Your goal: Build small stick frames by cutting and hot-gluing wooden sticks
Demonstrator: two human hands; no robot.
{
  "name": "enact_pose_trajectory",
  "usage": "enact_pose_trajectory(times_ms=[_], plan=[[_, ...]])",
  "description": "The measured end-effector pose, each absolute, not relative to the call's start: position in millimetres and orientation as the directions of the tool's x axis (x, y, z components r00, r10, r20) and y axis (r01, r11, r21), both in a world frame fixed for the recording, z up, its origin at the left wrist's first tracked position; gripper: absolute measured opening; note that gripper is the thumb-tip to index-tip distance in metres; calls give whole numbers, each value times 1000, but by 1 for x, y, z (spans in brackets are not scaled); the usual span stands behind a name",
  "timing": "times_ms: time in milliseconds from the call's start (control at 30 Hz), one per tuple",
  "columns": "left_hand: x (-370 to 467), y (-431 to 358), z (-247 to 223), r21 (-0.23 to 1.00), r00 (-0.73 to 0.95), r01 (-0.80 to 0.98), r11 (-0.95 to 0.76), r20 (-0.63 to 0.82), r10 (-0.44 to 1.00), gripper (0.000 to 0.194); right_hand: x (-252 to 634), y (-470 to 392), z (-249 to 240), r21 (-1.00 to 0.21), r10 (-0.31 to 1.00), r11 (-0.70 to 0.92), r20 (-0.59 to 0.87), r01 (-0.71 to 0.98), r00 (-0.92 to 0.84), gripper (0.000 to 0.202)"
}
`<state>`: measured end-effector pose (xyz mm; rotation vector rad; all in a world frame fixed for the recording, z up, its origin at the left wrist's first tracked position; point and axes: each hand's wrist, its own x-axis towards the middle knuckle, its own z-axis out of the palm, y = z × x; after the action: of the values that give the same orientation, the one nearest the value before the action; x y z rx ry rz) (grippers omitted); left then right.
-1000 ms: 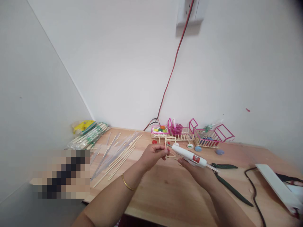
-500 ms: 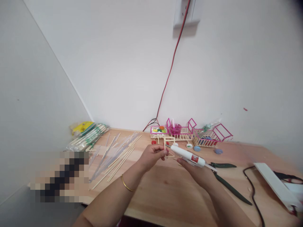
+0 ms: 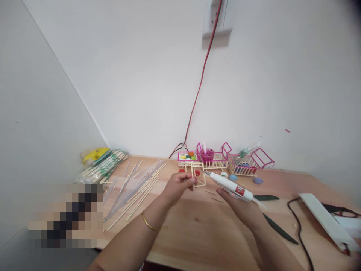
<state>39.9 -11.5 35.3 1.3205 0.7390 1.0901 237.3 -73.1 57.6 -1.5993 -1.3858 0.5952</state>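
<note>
Pinched in the fingers of my left hand (image 3: 180, 185) is a small frame of pale wooden sticks (image 3: 204, 178), held upright above the table. My right hand (image 3: 235, 205) is wrapped round a white glue gun (image 3: 229, 185) with a red patch on its side. The gun's metal nozzle points left at the stick frame, a small gap away from it. A clear glue stick juts from the back of the gun. Two short sticks (image 3: 216, 199) lie on the table between my hands.
Loose sticks and clear glue sticks (image 3: 135, 188) cover the left of the table, with bagged sticks (image 3: 103, 167) behind. Pink-edged stick baskets (image 3: 244, 169) stand along the wall. Dark green-handled pliers (image 3: 280, 228), a cable (image 3: 300, 226) and a white power strip (image 3: 324, 218) lie right.
The glue gun has moved right, away from the stick frame, and its nozzle is now apart from it. My left hand still holds the frame, now turned more face-on.
</note>
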Motion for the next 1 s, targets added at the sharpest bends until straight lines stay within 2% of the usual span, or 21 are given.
enact_pose_trajectory(times_ms=[100, 233, 500, 867, 1000], plan=[[40, -10, 34, 977, 346, -194, -84, 148, 926, 23, 241, -73, 57, -880, 942, -4, 156, 475, 297, 29], [40, -9, 32, 974, 357, -210, -80, 153, 921, 23, 247, -71, 52, -861, 955, -23, 132, 508, 266, 29], [40, -9, 29, 975, 365, -206, -83, 155, 918, 22, 246, -70, 52, -829, 955, 31, 190, 558, 229, 33], [41, -9, 31, 976, 363, -198, -88, 157, 918, 23, 247, -69, 50, -821, 955, 16, 182, 571, 235, 36], [40, -10, 31, 976, 372, -192, -99, 166, 913, 23, 251, -62, 42, -779, 945, 55, 243, 625, 219, 34]])
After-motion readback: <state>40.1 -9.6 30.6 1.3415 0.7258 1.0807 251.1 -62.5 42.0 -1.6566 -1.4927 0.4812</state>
